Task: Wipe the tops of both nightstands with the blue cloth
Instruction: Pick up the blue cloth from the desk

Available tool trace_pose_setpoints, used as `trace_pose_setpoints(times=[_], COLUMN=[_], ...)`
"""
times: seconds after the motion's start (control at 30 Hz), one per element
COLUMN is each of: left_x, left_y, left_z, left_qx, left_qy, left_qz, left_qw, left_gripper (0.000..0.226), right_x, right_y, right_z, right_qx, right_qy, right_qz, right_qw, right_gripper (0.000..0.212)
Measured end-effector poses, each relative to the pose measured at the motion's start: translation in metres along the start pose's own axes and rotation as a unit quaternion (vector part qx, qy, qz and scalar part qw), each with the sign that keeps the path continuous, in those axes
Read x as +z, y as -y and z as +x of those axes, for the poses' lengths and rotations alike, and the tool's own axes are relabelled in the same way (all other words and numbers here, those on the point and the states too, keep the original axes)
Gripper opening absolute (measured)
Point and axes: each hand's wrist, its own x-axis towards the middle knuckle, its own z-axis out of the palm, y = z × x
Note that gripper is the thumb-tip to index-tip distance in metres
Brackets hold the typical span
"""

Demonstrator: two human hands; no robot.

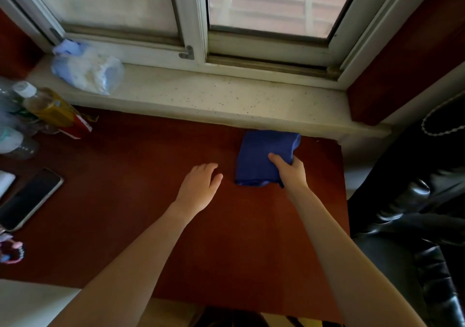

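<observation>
A folded blue cloth lies on the reddish-brown nightstand top, at its far right, close under the window sill. My right hand grips the cloth's near right edge, thumb on top and fingers tucked beneath. My left hand hovers or rests flat just left of the cloth, fingers relaxed and holding nothing.
Bottles and a red-and-yellow box crowd the top's far left corner. A dark phone lies near the left edge. A plastic bag sits on the stone sill. Black padded furniture stands to the right.
</observation>
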Motion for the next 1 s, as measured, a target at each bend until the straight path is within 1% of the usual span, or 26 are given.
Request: trace_pose_setpoints(times=[0.1, 0.3, 0.37, 0.4, 0.47, 0.5, 0.57, 0.67, 0.77, 0.87, 0.93, 1.0], left_x=[-0.026, -0.070, -0.073, -0.071, -0.062, -0.055, -0.037, -0.008, 0.012, 0.022, 0.026, 0.028], left_y=[-0.011, -0.031, -0.030, -0.029, -0.024, -0.020, -0.011, 0.008, 0.016, -0.001, -0.026, -0.056], left_z=[-0.022, -0.105, -0.136, -0.151, -0.180, -0.193, -0.219, -0.249, -0.266, -0.268, -0.262, -0.253], left_qx=[0.007, 0.049, 0.055, 0.058, 0.060, 0.056, 0.035, 0.010, 0.011, 0.044, 0.091, 0.143], left_qy=[-0.009, -0.081, -0.091, -0.089, -0.066, -0.047, 0.010, 0.109, 0.175, 0.178, 0.188, 0.203], left_qz=[-0.029, -0.099, -0.117, -0.127, -0.141, -0.146, -0.151, -0.138, -0.121, -0.112, -0.111, -0.106], left_qw=[0.999, 0.991, 0.987, 0.986, 0.986, 0.987, 0.988, 0.984, 0.977, 0.977, 0.972, 0.963], left_gripper=[0.046, 0.041, 0.040, 0.041, 0.042, 0.043, 0.044, 0.043, 0.043, 0.041, 0.039, 0.038], right_x=[-0.009, -0.040, -0.050, -0.056, -0.065, -0.069, -0.074, -0.082, -0.092, -0.106, -0.121, -0.138], right_y=[0.009, 0.007, -0.005, -0.012, -0.033, -0.045, -0.073, -0.115, -0.150, -0.171, -0.179, -0.185], right_z=[-0.036, -0.141, -0.178, -0.195, -0.225, -0.238, -0.259, -0.287, -0.314, -0.338, -0.356, -0.376], right_qx=[-0.044, -0.077, -0.079, -0.083, -0.079, -0.067, -0.034, 0.005, 0.037, 0.061, 0.058, 0.046], right_qy=[-0.001, -0.013, -0.016, -0.015, -0.012, -0.014, -0.027, -0.079, -0.133, -0.195, -0.236, -0.277], right_qz=[-0.008, -0.004, -0.005, -0.008, -0.011, -0.008, 0.000, 0.032, 0.077, 0.126, 0.150, 0.169], right_qw=[0.999, 0.997, 0.997, 0.996, 0.997, 0.998, 0.999, 0.996, 0.987, 0.971, 0.958, 0.945], right_gripper=[0.023, 0.039, 0.037, 0.032, 0.019, 0.016, 0.019, 0.019, 0.010, 0.008, 0.008, 0.013])
